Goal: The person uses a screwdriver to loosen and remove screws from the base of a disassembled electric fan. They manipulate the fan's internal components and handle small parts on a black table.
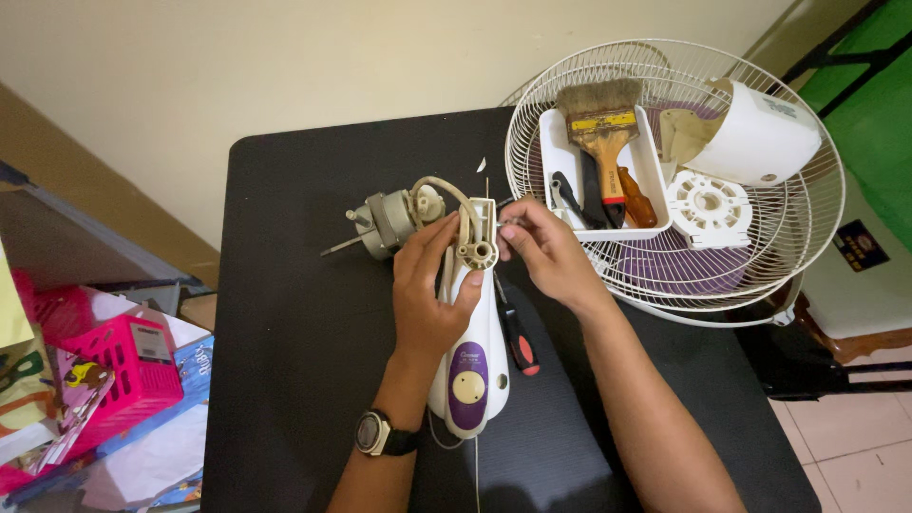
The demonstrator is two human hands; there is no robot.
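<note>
1. Left hand point(429, 296) lies over the upper part of the white-and-purple fan neck housing point(472, 366), near the middle of the black table point(285, 361). Fingers curled round the housing's left side, thumb pressed on its front just below the round pivot hole; grip is closed on it.
2. Right hand point(543, 249) sits at the housing's top right edge. Thumb & forefinger tips pinched together on sth very small at that edge; too small to tell what. Other fingers folded loosely under.
3. Housing runs lengthwise toward the person, purple panel w/ a round cream knob at the near end, thin cord trailing off below it.
4. Grey fan motor point(388, 220) w/ its shaft pointing left sits at the housing's far end, joined to it by a cream cable loop.
5. Screwdriver, red-and-black handle point(518, 344), lies on the table just right of the housing, partly under the right wrist.
6. Black wristwatch point(372, 433) on the left wrist.
7. White wire fan guard point(760, 256) lies flat at the table's right end, overhanging the edge. In it: white tray point(655, 190) holding a paintbrush point(602, 133) & an orange-handled tool, plus a white motor cover point(760, 138) & a round white plastic disc point(708, 204).
8. Pink plastic basket point(133, 366) on the clutter left of the table.
</note>
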